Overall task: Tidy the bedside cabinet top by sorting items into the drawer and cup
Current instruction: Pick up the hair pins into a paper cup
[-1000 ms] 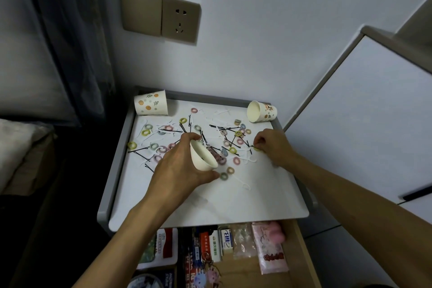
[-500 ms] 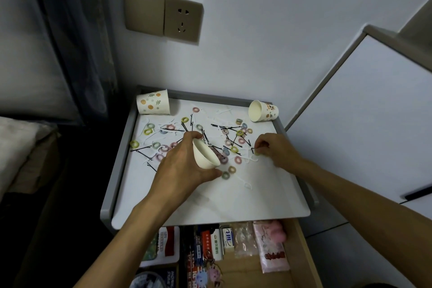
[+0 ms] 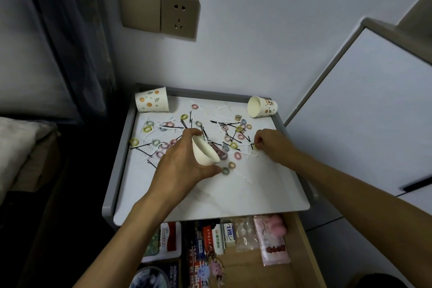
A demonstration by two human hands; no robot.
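The white cabinet top (image 3: 257,192) is strewn with several small coloured hair rings (image 3: 238,155), black hairpins (image 3: 142,146) and white floss picks (image 3: 244,176). My left hand (image 3: 180,166) grips a plain white paper cup (image 3: 204,153), tilted with its mouth toward the far left, just above the clutter. My right hand (image 3: 272,145) rests on the right part of the top, its fingertips pinching a small yellowish ring (image 3: 256,147) beside a hairpin. The open drawer (image 3: 301,248) below the top's front edge holds packets and boxes.
A dotted paper cup (image 3: 153,100) lies on its side at the back left corner; another printed cup (image 3: 262,107) lies at the back right. A grey raised rim (image 3: 119,154) borders the top. A wall socket (image 3: 178,17) is above. A white cupboard (image 3: 364,110) stands to the right.
My right hand has shifted slightly and closed its fingertips on a small ring near a hairpin. My left hand keeps hold of the cup almost in the same place.
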